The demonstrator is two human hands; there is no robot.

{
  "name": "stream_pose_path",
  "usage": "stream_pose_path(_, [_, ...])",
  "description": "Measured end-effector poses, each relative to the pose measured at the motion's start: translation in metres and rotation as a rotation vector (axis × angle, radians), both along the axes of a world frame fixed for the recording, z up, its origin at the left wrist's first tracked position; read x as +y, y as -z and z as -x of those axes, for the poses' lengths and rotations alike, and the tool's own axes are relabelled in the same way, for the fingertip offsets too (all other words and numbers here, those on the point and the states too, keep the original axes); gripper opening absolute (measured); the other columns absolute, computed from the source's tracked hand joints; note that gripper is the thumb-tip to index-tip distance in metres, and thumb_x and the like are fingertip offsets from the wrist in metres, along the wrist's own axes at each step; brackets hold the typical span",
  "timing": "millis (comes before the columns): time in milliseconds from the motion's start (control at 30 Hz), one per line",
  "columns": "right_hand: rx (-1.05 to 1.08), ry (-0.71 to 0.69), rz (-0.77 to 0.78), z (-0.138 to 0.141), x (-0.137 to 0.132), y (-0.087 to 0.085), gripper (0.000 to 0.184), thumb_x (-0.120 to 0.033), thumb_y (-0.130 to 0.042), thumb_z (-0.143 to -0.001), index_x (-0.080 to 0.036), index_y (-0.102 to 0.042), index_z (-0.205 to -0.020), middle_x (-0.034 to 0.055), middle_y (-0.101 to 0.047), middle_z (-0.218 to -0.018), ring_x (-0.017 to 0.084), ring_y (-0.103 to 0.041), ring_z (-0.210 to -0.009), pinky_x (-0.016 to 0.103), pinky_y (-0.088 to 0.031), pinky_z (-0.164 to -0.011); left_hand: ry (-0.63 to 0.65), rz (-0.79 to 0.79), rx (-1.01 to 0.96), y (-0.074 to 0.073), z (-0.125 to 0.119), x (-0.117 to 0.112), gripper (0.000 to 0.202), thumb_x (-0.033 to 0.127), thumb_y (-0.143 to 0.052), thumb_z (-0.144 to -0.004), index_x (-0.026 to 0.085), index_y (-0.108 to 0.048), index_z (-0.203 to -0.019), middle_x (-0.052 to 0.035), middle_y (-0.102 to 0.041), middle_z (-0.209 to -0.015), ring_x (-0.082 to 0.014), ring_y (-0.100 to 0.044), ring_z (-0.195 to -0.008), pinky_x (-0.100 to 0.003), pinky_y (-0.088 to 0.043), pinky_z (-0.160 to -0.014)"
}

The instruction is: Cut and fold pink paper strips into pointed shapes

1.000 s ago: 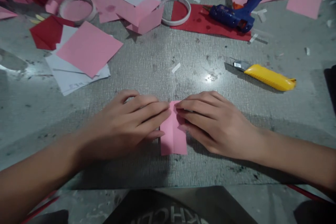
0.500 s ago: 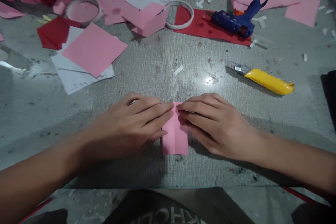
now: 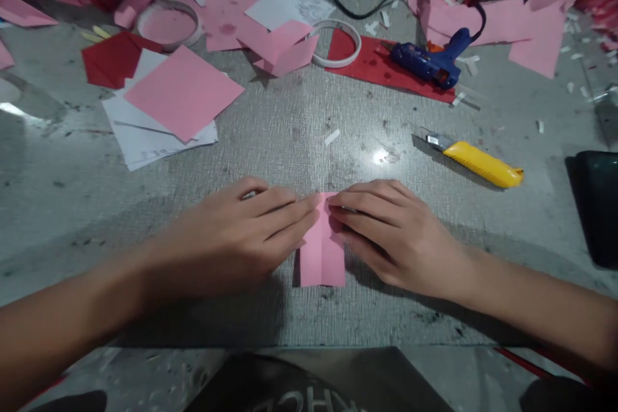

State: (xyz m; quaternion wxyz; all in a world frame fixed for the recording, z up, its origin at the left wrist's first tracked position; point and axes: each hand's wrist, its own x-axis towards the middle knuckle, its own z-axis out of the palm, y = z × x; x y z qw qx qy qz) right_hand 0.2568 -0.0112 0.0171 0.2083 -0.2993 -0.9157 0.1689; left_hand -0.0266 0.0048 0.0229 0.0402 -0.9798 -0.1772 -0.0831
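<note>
A small pink sheet of paper [image 3: 322,265] lies upright in front of me, with a crease running down its middle. My left hand [image 3: 258,228] reaches in from the left, its fingertips closed on the sheet's upper left part. From the other side my right hand [image 3: 403,232] pinches the upper right part, fingers bent and close together. Only a narrow strip of pink shows between the two sets of fingertips. Both thumbs are largely hidden beneath the hands.
Beyond my right hand lies a yellow utility knife [image 3: 483,164], blade out. A blue glue gun [image 3: 425,64] rests on red paper [image 3: 371,74] by a white tape ring [image 3: 358,45]. A pink square [image 3: 183,93] tops white sheets at left. A dark device [image 3: 596,206] sits right.
The view has shifted slightly, showing more of the far table and the dark device. Both hands stay at the sheet's top, with the left fingers slightly adjusted.
</note>
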Motion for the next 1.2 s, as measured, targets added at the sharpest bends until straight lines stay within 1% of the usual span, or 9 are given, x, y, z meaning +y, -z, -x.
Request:
stream_pose_path(133, [0.004, 0.001, 0.003, 0.0, 0.0, 0.0, 0.017, -0.02, -0.062, -0.106, -0.015, -0.073, -0.117, 0.0121, -0.078, -0.127, 0.03, -0.07, -0.12, 0.048, -0.056, -0.099, -0.011, -0.021, -0.006, 0.0, -0.001, -0.002, 0.034, 0.014, -0.045, -0.109, 0.014, -0.066, -0.137, -0.0086, -0.072, -0.143, -0.024, -0.068, -0.117, -0.042, -0.047, -0.087])
stream_pose_path(300, [0.004, 0.003, -0.004, 0.001, 0.001, 0.0, 0.018, -0.018, -0.062, -0.106, -0.013, -0.073, -0.118, 0.0125, -0.078, -0.127, 0.03, -0.07, -0.119, 0.047, -0.056, -0.099, -0.005, -0.033, 0.01, 0.0, -0.001, -0.003, 0.037, 0.012, -0.036, -0.108, 0.013, -0.07, -0.123, -0.0143, -0.07, -0.145, -0.0242, -0.069, -0.116, -0.043, -0.047, -0.087])
stream_pose_path(467, [-0.002, 0.004, 0.001, 0.0, 0.0, 0.0, 0.018, -0.02, -0.062, -0.106, -0.014, -0.073, -0.118, 0.0121, -0.078, -0.127, 0.029, -0.07, -0.12, 0.047, -0.055, -0.1, -0.003, -0.031, 0.028, -0.002, 0.0, -0.005, 0.04, 0.01, -0.033, -0.107, 0.011, -0.067, -0.127, -0.0147, -0.07, -0.145, -0.0253, -0.069, -0.117, -0.044, -0.046, -0.087])
stream_pose_path(633, [-0.001, 0.006, 0.012, 0.001, 0.0, -0.001, 0.017, -0.02, -0.061, -0.106, -0.015, -0.074, -0.117, 0.0121, -0.078, -0.127, 0.029, -0.07, -0.121, 0.047, -0.055, -0.101, -0.04, -0.085, -0.003, 0.0, -0.002, -0.009, 0.033, 0.014, -0.047, -0.108, 0.016, -0.067, -0.134, -0.0115, -0.072, -0.143, -0.025, -0.07, -0.116, -0.043, -0.046, -0.085])
stream_pose_path(700, [0.001, 0.006, 0.012, 0.002, 0.0, -0.001, 0.017, -0.02, -0.062, -0.106, -0.015, -0.074, -0.117, 0.0116, -0.078, -0.127, 0.029, -0.07, -0.121, 0.047, -0.056, -0.1, -0.038, -0.056, -0.034, 0.0, -0.001, -0.008, 0.031, 0.018, -0.052, -0.108, 0.015, -0.067, -0.135, -0.0105, -0.073, -0.142, -0.0247, -0.07, -0.116, -0.043, -0.047, -0.086])
stream_pose_path(833, [-0.001, 0.002, 0.009, 0.002, 0.001, -0.001, 0.018, -0.02, -0.062, -0.106, -0.014, -0.074, -0.117, 0.0117, -0.078, -0.128, 0.029, -0.07, -0.12, 0.047, -0.056, -0.101, -0.077, 0.098, -0.097, 0.003, 0.003, 0.002, 0.033, 0.029, -0.049, -0.112, 0.017, -0.064, -0.139, -0.0028, -0.074, -0.141, -0.0228, -0.068, -0.114, -0.04, -0.049, -0.091])
stream_pose_path(900, [-0.002, 0.0, 0.003, 0.001, 0.0, -0.001, 0.018, -0.02, -0.061, -0.106, -0.013, -0.073, -0.118, 0.0116, -0.078, -0.128, 0.029, -0.07, -0.119, 0.047, -0.056, -0.1, -0.054, 0.167, -0.124, 0.005, 0.007, 0.009, 0.036, 0.032, -0.047, -0.113, 0.019, -0.062, -0.143, -0.0043, -0.074, -0.142, -0.0232, -0.068, -0.112, -0.041, -0.047, -0.09])
stream_pose_path(1000, [-0.008, -0.001, 0.005, 0.001, 0.0, -0.002, 0.019, -0.02, -0.061, -0.107, -0.012, -0.073, -0.119, 0.0118, -0.078, -0.128, 0.029, -0.07, -0.12, 0.046, -0.056, -0.1, -0.003, 0.244, -0.155, 0.009, 0.012, 0.017, 0.035, 0.029, -0.048, -0.113, 0.018, -0.061, -0.143, -0.0078, -0.074, -0.14, -0.0247, -0.066, -0.114, -0.042, -0.045, -0.089])
stream_pose_path(1200, [-0.007, 0.0, 0.014, 0.001, 0.001, -0.002, 0.02, -0.02, -0.059, -0.107, -0.015, -0.073, -0.12, 0.0115, -0.078, -0.129, 0.029, -0.07, -0.12, 0.047, -0.055, -0.1, 0.01, 0.255, -0.165, 0.008, 0.013, 0.018, 0.027, 0.023, -0.055, -0.11, 0.017, -0.066, -0.134, -0.0093, -0.072, -0.144, -0.028, -0.065, -0.117, -0.045, -0.045, -0.092])
